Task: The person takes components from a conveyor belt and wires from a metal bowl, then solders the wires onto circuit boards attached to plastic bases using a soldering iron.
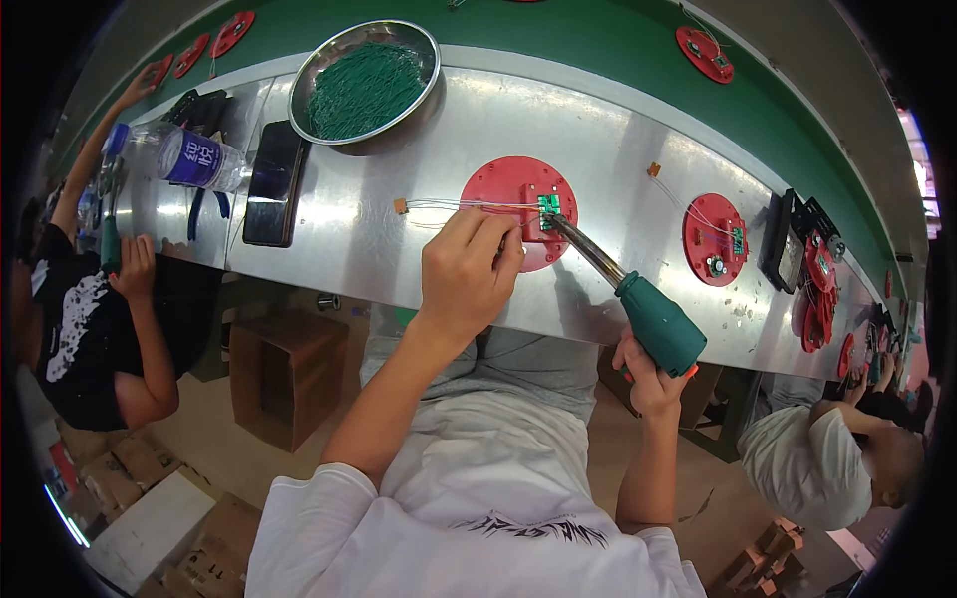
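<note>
A round red plastic disc (495, 180) lies on the metal bench in front of me, with a small green circuit board (549, 206) in its raised housing. Thin white wires (439, 203) run from the board leftward to a small orange-brown connector (401, 206). My left hand (464, 264) is closed in a pinch on the wires at the disc's left part; its fingertips are partly hidden. My right hand (650, 377) is wrapped round the handle of a green soldering gun (660, 321). The gun's metal barrel slants up-left, its tip at the circuit board.
A steel bowl (430, 92) of green wires stands at the back, near a dark phone (274, 184) and a plastic bottle (199, 159). Another red disc (702, 227) with wires lies to the right, before a black box (783, 242). A green belt (558, 35) runs behind. Co-workers sit on both sides.
</note>
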`<state>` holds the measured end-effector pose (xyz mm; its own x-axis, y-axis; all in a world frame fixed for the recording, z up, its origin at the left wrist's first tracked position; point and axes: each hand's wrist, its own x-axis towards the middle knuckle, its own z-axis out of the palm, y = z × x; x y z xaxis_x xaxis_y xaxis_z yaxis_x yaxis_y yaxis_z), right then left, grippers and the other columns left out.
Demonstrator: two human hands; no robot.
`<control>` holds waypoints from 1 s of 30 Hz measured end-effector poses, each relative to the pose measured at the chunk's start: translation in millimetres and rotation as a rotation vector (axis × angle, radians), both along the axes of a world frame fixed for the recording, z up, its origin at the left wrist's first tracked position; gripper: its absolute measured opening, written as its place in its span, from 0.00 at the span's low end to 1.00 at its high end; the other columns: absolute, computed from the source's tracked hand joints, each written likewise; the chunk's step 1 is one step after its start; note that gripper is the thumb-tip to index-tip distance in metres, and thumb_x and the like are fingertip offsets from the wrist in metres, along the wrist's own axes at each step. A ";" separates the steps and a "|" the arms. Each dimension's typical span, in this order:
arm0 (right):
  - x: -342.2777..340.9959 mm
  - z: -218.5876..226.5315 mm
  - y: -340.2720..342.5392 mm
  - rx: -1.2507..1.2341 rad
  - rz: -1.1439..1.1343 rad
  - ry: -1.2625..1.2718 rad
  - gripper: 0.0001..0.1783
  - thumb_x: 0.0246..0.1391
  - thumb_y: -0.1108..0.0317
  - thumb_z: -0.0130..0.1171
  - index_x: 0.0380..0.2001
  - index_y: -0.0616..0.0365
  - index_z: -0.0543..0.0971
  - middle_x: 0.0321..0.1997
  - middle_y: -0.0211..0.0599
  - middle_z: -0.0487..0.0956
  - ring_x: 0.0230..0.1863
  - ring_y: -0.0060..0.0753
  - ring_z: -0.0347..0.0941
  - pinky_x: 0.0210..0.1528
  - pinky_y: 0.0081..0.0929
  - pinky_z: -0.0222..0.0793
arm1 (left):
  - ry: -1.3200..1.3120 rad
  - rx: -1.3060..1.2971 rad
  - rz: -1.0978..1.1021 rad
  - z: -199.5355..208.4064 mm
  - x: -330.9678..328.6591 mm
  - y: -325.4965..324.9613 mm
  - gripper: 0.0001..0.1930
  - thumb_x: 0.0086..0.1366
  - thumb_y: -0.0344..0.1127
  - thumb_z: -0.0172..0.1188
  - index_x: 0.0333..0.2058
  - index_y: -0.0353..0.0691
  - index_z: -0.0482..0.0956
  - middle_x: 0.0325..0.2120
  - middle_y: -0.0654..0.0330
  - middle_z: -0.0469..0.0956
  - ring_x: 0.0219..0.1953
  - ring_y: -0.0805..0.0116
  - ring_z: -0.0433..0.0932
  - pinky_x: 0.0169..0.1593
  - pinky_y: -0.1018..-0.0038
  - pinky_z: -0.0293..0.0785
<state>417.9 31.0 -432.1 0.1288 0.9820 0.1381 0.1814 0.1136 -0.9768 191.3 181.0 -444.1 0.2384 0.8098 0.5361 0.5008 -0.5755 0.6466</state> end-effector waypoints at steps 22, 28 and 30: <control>-15.5 5.6 -6.7 0.067 -0.081 0.054 0.23 0.60 0.71 0.58 0.57 0.69 0.73 0.45 0.46 0.80 0.21 0.27 0.73 0.22 0.23 0.66 | -0.111 0.169 0.107 1.9 -4.9 -4.6 0.08 0.58 0.19 0.63 0.38 0.30 0.83 0.30 0.53 0.79 0.29 0.58 0.78 0.30 0.68 0.73; -13.4 -1.1 -12.6 0.075 -0.056 0.011 0.22 0.59 0.75 0.56 0.57 0.69 0.73 0.48 0.47 0.81 0.22 0.27 0.73 0.24 0.23 0.67 | -0.074 0.280 -0.001 6.0 -6.7 -8.1 0.14 0.52 0.17 0.63 0.40 0.29 0.83 0.32 0.53 0.77 0.30 0.57 0.76 0.33 0.66 0.74; -14.5 0.5 -11.3 0.064 -0.057 0.014 0.22 0.59 0.76 0.56 0.57 0.69 0.73 0.48 0.47 0.81 0.22 0.27 0.73 0.24 0.23 0.67 | -0.022 0.218 -0.077 5.0 -2.4 -1.9 0.14 0.51 0.19 0.63 0.39 0.30 0.83 0.32 0.54 0.77 0.31 0.57 0.77 0.33 0.65 0.75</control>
